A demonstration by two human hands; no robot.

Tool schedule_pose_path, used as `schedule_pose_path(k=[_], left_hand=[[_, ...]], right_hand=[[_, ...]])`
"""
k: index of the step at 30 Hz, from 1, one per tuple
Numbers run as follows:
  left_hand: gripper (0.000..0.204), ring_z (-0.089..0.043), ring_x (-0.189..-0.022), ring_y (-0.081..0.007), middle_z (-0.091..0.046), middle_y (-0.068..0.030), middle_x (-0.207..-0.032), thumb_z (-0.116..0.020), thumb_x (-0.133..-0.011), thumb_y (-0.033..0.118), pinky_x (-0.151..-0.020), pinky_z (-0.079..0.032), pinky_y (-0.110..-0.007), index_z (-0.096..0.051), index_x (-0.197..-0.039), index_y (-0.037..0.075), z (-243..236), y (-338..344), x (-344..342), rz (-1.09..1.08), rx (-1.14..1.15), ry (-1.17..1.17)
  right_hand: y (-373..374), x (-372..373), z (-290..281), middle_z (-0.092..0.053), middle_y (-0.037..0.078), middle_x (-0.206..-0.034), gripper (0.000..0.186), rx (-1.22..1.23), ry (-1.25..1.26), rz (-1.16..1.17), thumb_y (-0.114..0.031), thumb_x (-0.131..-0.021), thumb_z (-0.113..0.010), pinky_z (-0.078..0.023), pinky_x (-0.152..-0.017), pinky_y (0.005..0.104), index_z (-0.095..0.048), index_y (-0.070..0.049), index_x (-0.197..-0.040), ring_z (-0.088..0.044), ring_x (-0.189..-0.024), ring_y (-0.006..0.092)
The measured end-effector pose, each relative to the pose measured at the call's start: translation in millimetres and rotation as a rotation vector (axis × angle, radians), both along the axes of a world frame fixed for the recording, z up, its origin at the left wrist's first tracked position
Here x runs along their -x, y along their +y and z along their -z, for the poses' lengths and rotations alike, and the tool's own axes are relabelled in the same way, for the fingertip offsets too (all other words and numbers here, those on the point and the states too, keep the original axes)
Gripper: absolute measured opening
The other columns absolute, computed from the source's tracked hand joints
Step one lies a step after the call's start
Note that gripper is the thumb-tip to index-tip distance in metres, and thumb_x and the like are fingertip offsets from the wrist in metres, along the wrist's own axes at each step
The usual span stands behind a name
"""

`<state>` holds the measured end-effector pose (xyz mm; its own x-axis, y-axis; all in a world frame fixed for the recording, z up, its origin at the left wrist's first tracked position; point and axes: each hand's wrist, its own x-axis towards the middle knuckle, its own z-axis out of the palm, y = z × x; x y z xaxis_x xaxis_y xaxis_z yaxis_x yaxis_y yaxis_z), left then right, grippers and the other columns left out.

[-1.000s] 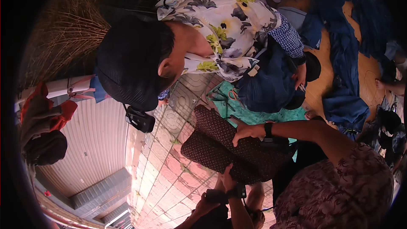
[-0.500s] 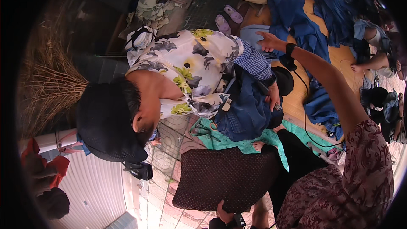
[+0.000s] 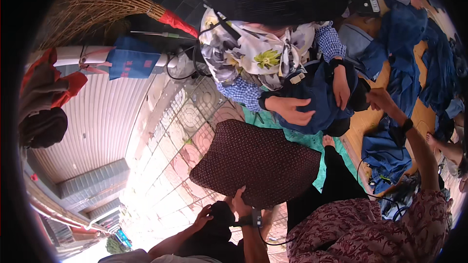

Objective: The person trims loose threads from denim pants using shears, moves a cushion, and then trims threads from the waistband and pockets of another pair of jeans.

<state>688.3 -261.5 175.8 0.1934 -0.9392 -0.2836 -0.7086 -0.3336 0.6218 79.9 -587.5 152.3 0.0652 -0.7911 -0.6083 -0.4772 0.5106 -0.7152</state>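
My left hand (image 3: 239, 203) grips the lower edge of a dark brown, dotted, cushion-like piece (image 3: 256, 165). A black box with a cable sits at that wrist. My right hand (image 3: 382, 101), with a black band on the wrist, has its fingers curled beside a dark rounded thing (image 3: 360, 95); whatever is in them is hidden. Across from me a person in a black cap and floral cloth (image 3: 273, 51) bends over blue denim (image 3: 319, 95). One of that person's hands (image 3: 292, 109) is spread and the other (image 3: 341, 87) hangs over the denim.
Green cloth (image 3: 319, 175) lies under the denim. More denim (image 3: 387, 153) is heaped on the wooden floor (image 3: 419, 63) at right, where others sit. A straw broom (image 3: 112, 0) is at upper left. Another person's hand (image 3: 202, 218) shows at lower left, over pavement (image 3: 165, 165).
My view has swung. My right hand has come down from pointing over pale denim, and its fingers have curled. The capped person's head is now at the top and both their hands show.
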Motion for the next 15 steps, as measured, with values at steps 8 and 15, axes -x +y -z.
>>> schedule_pose_path(k=[8,15], left_hand=[[0.051,-0.060,-0.111,-0.0225,-0.064,-0.0142,-0.121,-0.076,-0.078,-0.001,-0.098,-0.047,-0.035,-0.060,-0.125,0.011,-60,-41,-31,-0.191,0.068,0.097],[0.053,-0.059,-0.106,-0.0297,-0.064,-0.0157,-0.109,-0.077,-0.070,-0.003,-0.095,-0.043,-0.038,-0.066,-0.120,0.014,-36,-69,-84,-0.168,0.214,0.030]], right_hand=[[110,-278,-70,-0.067,0.014,-0.105,0.030,0.158,-0.446,-0.570,-0.024,-0.096,-0.064,-0.054,-0.082,0.0369,-0.059,-0.002,-0.117,-0.067,-0.096,0.0265],[56,-457,5,-0.045,0.029,-0.142,0.080,0.203,-0.203,-0.291,-0.040,-0.091,-0.071,-0.040,-0.108,0.0446,-0.033,0.005,-0.145,-0.047,-0.132,0.0390]])
